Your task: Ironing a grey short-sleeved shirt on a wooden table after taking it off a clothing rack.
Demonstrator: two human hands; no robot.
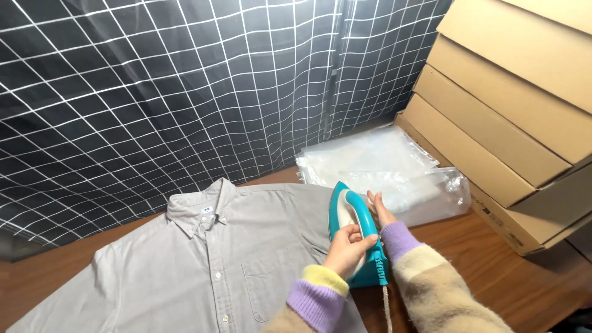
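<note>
A teal and white iron (353, 213) stands on the right part of a light grey button-up shirt (203, 271), which lies spread flat, collar toward the far side. My left hand (346, 248) grips the iron from the near side, thumb and fingers curled on its handle. On the iron's far right side rests my right hand (381, 211), its fingers straight and flat against the body. Both sleeves are fuzzy, with purple cuffs and yellow and beige stripes. The iron's cord (387, 308) hangs down toward me.
The shirt lies on a brown wooden table (493, 271). A stack of clear plastic bags (382, 166) sits just beyond the iron. Flat cardboard boxes (512, 111) are piled at the right. A black curtain with a white grid (185, 92) hangs behind.
</note>
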